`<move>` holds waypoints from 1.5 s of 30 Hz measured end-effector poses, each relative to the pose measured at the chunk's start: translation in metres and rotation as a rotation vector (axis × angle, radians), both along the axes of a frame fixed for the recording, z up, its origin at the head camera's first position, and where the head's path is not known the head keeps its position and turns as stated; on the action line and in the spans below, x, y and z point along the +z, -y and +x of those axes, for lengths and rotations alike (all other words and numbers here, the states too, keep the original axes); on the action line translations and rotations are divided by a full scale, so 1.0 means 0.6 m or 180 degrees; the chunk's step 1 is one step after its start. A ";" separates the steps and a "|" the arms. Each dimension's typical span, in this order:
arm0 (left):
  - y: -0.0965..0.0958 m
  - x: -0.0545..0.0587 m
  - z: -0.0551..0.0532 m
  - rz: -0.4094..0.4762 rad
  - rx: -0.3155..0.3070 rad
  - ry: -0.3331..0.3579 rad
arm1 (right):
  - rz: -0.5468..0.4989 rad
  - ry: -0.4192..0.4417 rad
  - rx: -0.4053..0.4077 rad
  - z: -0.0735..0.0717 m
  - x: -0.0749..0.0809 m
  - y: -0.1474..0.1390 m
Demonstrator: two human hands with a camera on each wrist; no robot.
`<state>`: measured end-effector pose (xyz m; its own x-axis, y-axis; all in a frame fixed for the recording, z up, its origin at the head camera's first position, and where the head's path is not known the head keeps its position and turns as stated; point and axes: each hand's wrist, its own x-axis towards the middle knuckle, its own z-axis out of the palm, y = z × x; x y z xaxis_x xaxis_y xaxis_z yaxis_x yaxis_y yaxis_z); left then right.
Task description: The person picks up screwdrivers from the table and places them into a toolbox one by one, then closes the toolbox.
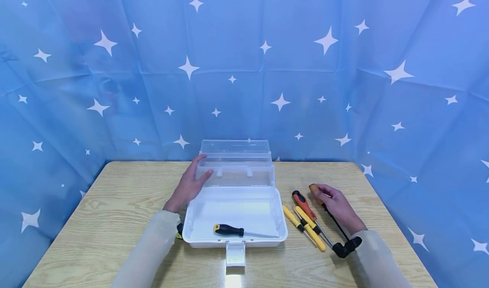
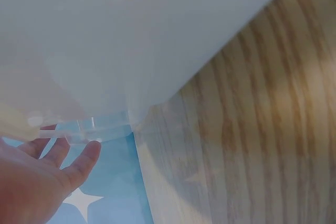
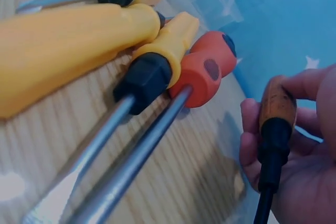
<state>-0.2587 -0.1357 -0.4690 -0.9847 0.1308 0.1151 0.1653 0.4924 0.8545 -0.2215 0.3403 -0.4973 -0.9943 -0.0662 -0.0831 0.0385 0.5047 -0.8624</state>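
- Table (image 1: 126,203) carries the white box (image 1: 208,244).
- Raised clear lid (image 1: 237,178) could fall if the left grip (image 1: 189,185), spread loosely against its edge, slips.
- Orange-handled screwdriver (image 3: 277,109), right of box, pinched in right grip (image 1: 338,201), could snag the red screwdriver (image 1: 304,204) if dragged.

A wood-grain table (image 1: 114,207) bears a white box (image 1: 234,213) and several tools (image 1: 303,204).

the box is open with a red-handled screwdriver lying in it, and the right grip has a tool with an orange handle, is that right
Not quite: the screwdriver lying in the open box has a black and yellow handle, not a red one, as the head view shows. The right grip does have the orange-handled tool.
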 end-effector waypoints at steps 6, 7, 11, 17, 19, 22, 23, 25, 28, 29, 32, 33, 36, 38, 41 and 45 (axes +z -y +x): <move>0.000 -0.001 -0.002 -0.0005 0.0008 0.0013 | -0.0218 0.0071 0.0031 -0.002 0.007 0.003; -0.001 -0.001 -0.002 -0.0007 0.0010 0.0018 | -0.0218 0.0081 0.0026 -0.002 0.008 0.004; -0.002 0.001 -0.001 -0.0016 0.0021 0.0049 | -0.0192 0.0057 0.0025 -0.002 0.009 0.006; -0.002 0.003 -0.001 -0.0016 0.0023 0.0038 | -0.0114 -0.0044 0.0055 0.000 0.015 0.007; -0.002 0.003 -0.001 -0.0016 0.0023 0.0028 | -0.0085 -0.0078 0.0070 0.000 0.017 0.007; -0.001 0.002 0.000 -0.0015 0.0022 0.0028 | -0.0045 -0.0095 0.0083 0.000 0.020 0.008; -0.001 0.002 0.000 -0.0017 0.0020 0.0027 | -0.0049 -0.0089 0.0081 0.000 0.021 0.009; -0.001 0.002 0.001 -0.0014 0.0016 0.0024 | -0.0045 -0.0075 0.0083 0.001 0.022 0.010; -0.001 0.001 0.001 -0.0003 0.0001 0.0017 | -0.0062 -0.0074 0.0067 0.002 0.024 0.011; -0.001 0.001 0.001 0.0000 -0.0001 0.0015 | -0.0065 -0.0081 0.0062 0.003 0.025 0.012; -0.001 0.001 0.001 0.0003 -0.0008 0.0008 | -0.0046 -0.0129 0.0051 0.005 0.029 0.013; -0.001 0.000 0.000 0.0002 -0.0005 0.0005 | -0.0034 -0.0145 0.0048 0.005 0.030 0.013; -0.001 0.000 0.000 -0.0006 0.0003 -0.0005 | -0.0010 -0.0173 0.0039 0.006 0.034 0.014; -0.001 0.000 0.000 -0.0017 0.0008 -0.0007 | -0.0003 -0.0181 0.0033 0.007 0.036 0.015; -0.001 0.000 0.000 -0.0025 0.0015 -0.0006 | -0.0005 -0.0197 0.0043 0.007 0.038 0.015; -0.001 0.001 0.001 -0.0014 0.0011 0.0003 | -0.0085 -0.0228 0.0081 0.007 0.038 0.014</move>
<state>-0.2579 -0.1351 -0.4684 -0.9852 0.1280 0.1137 0.1629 0.4966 0.8526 -0.2171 0.3318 -0.4746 -0.9956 -0.0928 -0.0097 -0.0364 0.4817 -0.8756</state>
